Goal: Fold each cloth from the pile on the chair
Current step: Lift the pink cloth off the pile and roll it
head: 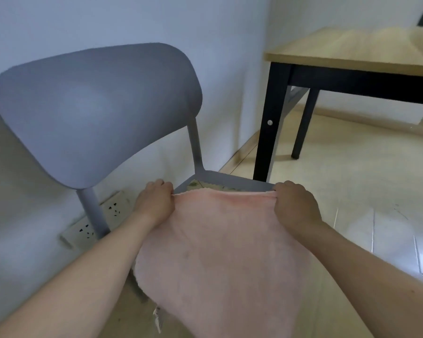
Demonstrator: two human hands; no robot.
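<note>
Low in the frame's centre, the left hand (pixel 154 203) and right hand (pixel 294 203) each pinched a far corner of the pink cloth (pixel 220 252) above the chair (pixel 95 113), which probably needed even tension for a square fold.

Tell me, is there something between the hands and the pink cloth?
No. The left hand and right hand already grip the pink cloth at its far corners, above the chair.

Readable text: we find none anywhere in view.
Wall sockets (pixel 100 217): we see only slot openings, no lettering we can make out.
Chair (pixel 95 113), table (pixel 347 57): we see plain surfaces, unmarked.
</note>
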